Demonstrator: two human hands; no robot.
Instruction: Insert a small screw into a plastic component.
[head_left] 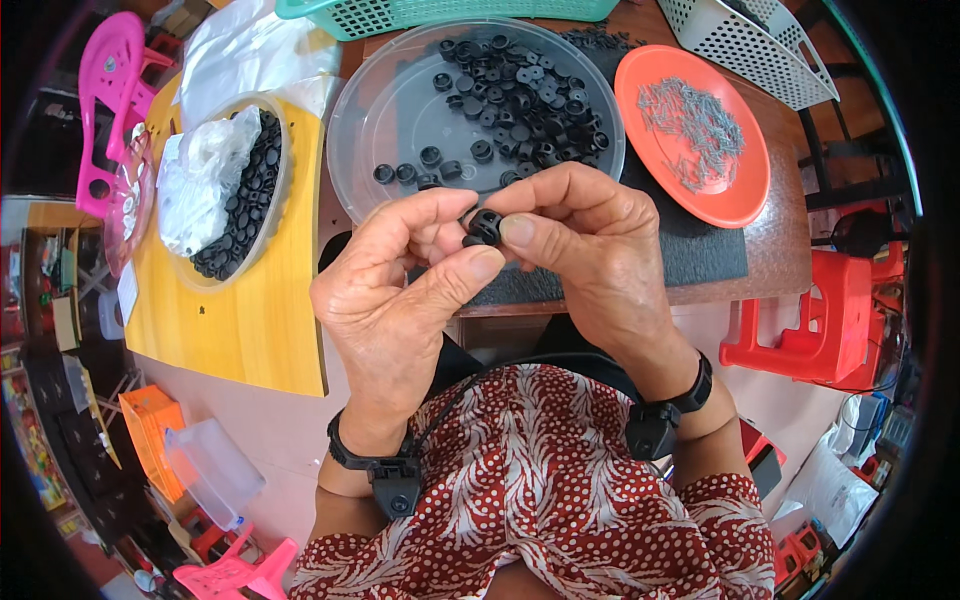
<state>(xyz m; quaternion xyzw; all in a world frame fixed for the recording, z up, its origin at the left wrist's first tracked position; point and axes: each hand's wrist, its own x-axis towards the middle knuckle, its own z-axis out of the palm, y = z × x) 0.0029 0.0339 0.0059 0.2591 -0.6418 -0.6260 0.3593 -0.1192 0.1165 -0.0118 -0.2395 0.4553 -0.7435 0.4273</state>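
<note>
Over the table's near edge, both hands meet at a small round black plastic part (486,226) with a glossy, notched face. My right hand (600,245) pinches it between thumb and forefinger. My left hand (395,270) curls around its other side, thumb and forefinger tips against it; some of its fingers are hidden behind. Just beyond the hands, a round clear plastic tray (355,130) holds many loose black wheel-like pieces (530,100), heaped mostly toward its right. To the right of the tray, an orange plate (742,195) carries a pile of small metal pins (695,125).
On the yellow table (260,330) at left, a clear tub (285,195) contains black caps and a plastic bag (210,180). A green basket (440,12) and a white perforated basket (760,50) stand at the back. A red stool (815,320) is at right, a pink chair (105,90) far left.
</note>
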